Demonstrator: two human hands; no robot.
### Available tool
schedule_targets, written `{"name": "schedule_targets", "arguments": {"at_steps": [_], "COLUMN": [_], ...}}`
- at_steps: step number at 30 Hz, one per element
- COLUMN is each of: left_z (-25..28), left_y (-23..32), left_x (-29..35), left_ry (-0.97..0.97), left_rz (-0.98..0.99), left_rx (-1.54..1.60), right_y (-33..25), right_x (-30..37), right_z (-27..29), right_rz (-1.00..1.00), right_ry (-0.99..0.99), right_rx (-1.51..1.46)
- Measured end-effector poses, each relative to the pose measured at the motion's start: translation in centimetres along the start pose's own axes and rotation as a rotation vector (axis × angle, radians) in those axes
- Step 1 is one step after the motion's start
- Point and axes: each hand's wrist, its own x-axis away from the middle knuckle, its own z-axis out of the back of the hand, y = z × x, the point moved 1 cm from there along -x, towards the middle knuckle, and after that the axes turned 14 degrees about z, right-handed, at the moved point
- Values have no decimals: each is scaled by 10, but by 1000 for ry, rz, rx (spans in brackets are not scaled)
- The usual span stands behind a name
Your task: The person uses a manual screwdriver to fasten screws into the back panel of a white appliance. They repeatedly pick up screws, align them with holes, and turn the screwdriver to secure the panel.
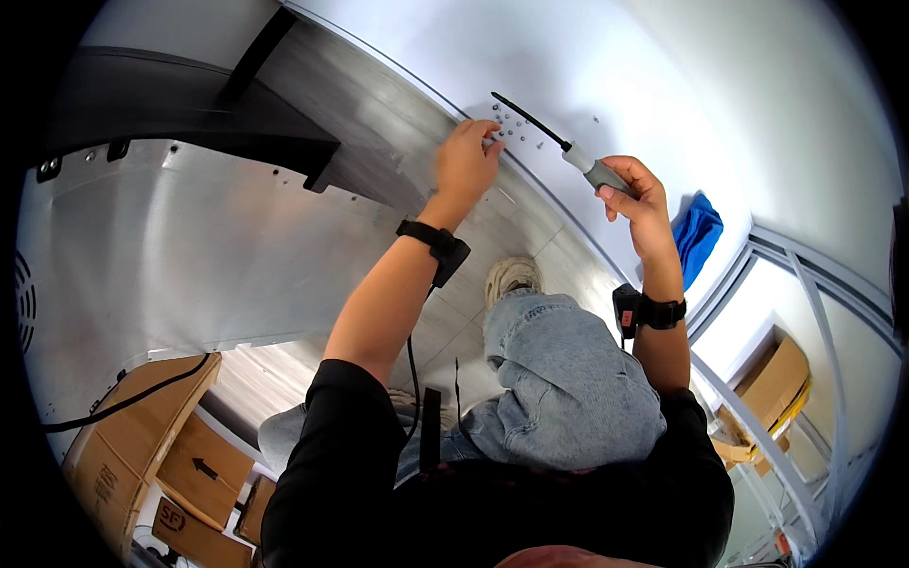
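Observation:
My right hand (632, 196) is wrapped around the grey handle of a screwdriver (579, 161). Its long black shaft points up and to the left over the white tabletop (606, 85). Several small metal screws (512, 125) lie scattered on that surface below the shaft. At the edge of the tabletop, my left hand (468, 163) reaches to the screws with thumb and forefinger bent and a gap between their tips. Nothing shows between those fingers. Each wrist wears a black strap with a small box on it.
To the left stands a large bare metal panel (218, 246) with holes along its edge, beside a black frame (189, 104). A blue cloth-like item (698, 237) lies right of my right wrist. Cardboard boxes (142, 445) sit lower left; another box (772, 383) is behind grey metal bars at right.

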Motion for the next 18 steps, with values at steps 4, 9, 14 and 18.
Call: {"name": "schedule_targets", "arguments": {"at_steps": [4, 9, 14, 18], "left_z": [-21, -25, 0, 59], "left_y": [-8, -20, -9, -2], "left_x": [-7, -9, 1, 21], "left_ry": [84, 169, -11, -145], "left_rz": [-43, -128, 342, 652], "left_rx": [-12, -37, 549, 1375], "right_y": [8, 7, 12, 9], "right_x": [-12, -24, -28, -31], "right_z": [9, 10, 5, -18], "right_rz": [-2, 40, 51, 46], "right_ry": [6, -8, -80, -189], "right_rx": [-19, -78, -54, -45]}}
